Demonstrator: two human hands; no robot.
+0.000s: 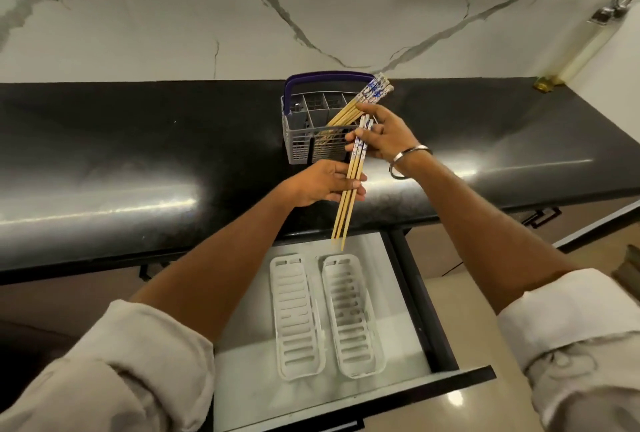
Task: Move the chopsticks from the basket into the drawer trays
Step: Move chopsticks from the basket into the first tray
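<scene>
Both hands, left hand (325, 182) and right hand (384, 139), pinch a small bundle of chopsticks (349, 185) tips-down above the open drawer (408, 275), likely squaring them for the empty trays (349, 314). More chopsticks lean in the basket (298, 140) on the desk (138, 154).

chopsticks (350, 185) held over empty trays (351, 317), more in basket (300, 144)

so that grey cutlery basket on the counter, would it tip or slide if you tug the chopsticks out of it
Probably somewhat. The basket looks like thin slotted plastic, so likely light. The remaining chopsticks lean far out over its right rim, so a sideways tug could tilt it that way. The polished counter looks slick, so it may slide rather than topple.
</scene>
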